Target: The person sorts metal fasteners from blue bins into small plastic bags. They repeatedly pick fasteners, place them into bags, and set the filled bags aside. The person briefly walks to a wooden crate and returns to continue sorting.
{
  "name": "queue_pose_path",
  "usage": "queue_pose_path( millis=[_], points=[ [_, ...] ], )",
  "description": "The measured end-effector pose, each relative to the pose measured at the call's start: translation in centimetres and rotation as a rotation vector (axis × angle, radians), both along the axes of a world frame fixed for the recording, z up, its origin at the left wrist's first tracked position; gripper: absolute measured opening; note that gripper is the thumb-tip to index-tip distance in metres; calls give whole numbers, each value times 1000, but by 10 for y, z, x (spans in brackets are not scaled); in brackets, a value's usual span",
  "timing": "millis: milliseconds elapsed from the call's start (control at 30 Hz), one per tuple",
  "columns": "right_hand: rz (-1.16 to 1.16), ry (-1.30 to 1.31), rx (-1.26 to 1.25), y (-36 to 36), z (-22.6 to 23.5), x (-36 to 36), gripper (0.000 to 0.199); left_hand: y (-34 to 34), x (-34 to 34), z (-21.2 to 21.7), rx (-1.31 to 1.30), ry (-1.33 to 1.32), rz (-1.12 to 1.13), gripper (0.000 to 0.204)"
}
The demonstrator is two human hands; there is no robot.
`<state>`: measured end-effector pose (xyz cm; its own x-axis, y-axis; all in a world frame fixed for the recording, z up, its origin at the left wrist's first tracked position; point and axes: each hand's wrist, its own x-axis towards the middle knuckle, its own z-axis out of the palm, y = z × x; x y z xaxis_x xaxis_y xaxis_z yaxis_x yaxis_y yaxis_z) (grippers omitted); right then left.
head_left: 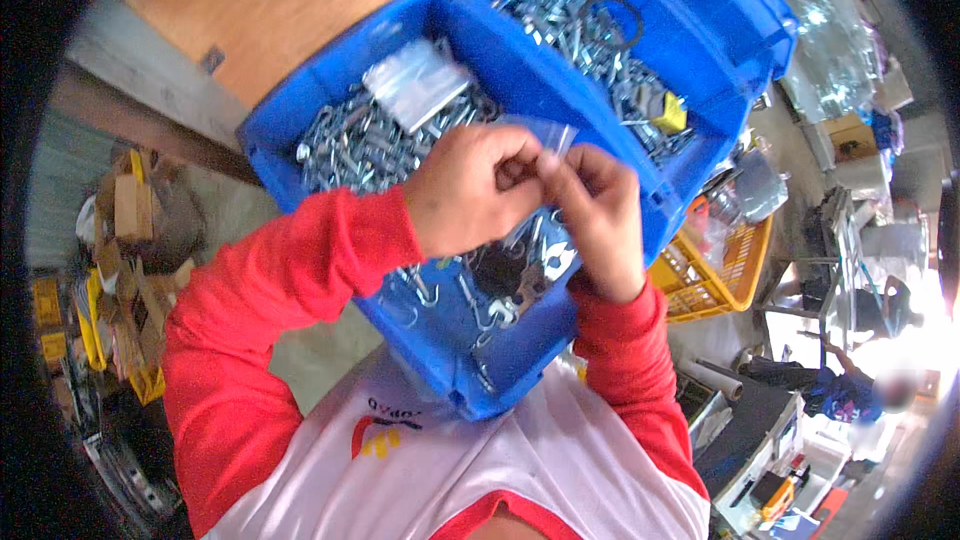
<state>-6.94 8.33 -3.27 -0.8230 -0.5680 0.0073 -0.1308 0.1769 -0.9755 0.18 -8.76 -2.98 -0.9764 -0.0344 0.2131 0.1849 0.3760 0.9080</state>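
Observation:
My left hand (468, 190) and my right hand (598, 215) meet over a blue plastic bin (500, 70) and pinch a small clear plastic bag (545, 138) between their fingertips. The bin's near compartment holds a heap of silver metal hooks and screws (360, 145), with more loose hooks (480, 310) under my hands. A stack of clear plastic bags (415, 80) lies on the heap. My sleeves are red.
The bin's far compartment holds more metal hardware (590, 35), a black ring (610, 20) and a yellow piece (670, 115). A yellow crate (715, 270) stands to the right. A wooden tabletop (260, 10) lies beyond the bin. Cardboard boxes (125, 240) clutter the floor at left.

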Motion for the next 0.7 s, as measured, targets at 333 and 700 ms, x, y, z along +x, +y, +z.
queue_pose_path(
  millis=[333,700],
  points=[
    [-10,-4,-242,-6,-28,-5,26,-8,-7,-12,190,-154,0,16],
    [13,296,14,2,-27,-1,14,-19,-20,-14,-144,121,235,12]
  ],
)
